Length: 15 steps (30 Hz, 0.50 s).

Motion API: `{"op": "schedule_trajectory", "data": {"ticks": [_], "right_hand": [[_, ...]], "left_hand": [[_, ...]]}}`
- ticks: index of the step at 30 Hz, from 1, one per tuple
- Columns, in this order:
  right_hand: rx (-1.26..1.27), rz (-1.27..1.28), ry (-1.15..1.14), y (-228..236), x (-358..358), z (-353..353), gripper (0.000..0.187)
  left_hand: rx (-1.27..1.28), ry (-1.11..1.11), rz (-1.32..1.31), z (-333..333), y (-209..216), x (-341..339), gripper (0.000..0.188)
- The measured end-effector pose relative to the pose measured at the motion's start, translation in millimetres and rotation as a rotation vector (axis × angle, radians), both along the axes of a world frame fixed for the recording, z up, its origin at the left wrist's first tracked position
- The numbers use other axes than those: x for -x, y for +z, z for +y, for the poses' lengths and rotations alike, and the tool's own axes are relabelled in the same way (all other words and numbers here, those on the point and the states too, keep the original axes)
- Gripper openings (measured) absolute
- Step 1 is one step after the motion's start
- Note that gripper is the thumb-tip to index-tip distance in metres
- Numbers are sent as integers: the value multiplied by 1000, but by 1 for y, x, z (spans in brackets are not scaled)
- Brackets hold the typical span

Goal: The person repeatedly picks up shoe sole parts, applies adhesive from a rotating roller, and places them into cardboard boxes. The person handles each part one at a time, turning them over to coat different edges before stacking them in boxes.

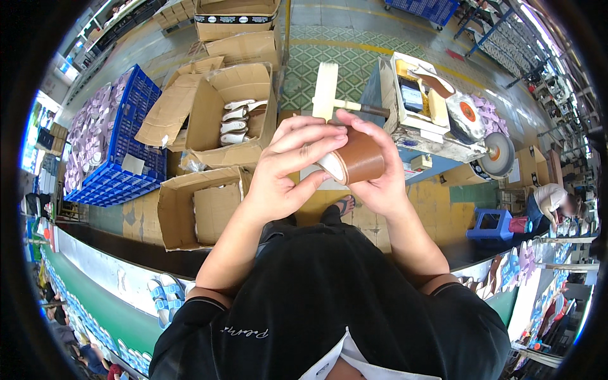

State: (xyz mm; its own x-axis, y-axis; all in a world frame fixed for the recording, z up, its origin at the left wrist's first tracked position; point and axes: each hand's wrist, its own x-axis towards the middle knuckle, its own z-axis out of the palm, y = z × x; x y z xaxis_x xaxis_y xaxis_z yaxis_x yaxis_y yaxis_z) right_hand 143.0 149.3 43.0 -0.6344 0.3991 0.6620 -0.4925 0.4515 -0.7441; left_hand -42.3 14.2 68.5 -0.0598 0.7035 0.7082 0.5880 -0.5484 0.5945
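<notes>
Brown shoe (363, 159), between both hands (283, 166), touching each

On my feed the left hand (285, 158) and right hand (386, 180) hide parts of the brown shoe (360, 158) — I can't trace its whole outline. The lower edge cuts off the black shirt (361, 285); the upper edge crops a cardboard box (231, 33). A bent co-worker (550, 201) is too small — I can't tell what they handle.
</notes>
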Motion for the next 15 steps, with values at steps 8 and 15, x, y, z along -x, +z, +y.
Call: {"op": "schedule_trajectory", "data": {"ticks": [8, 15], "right_hand": [[-16, 7, 14, 5, -4, -3, 75], [-3, 14, 26, 6, -6, -5, 74]], "left_hand": [[-48, 24, 11, -4, -2, -5, 64], [-66, 30, -3, -4, -4, -7, 63]]}}
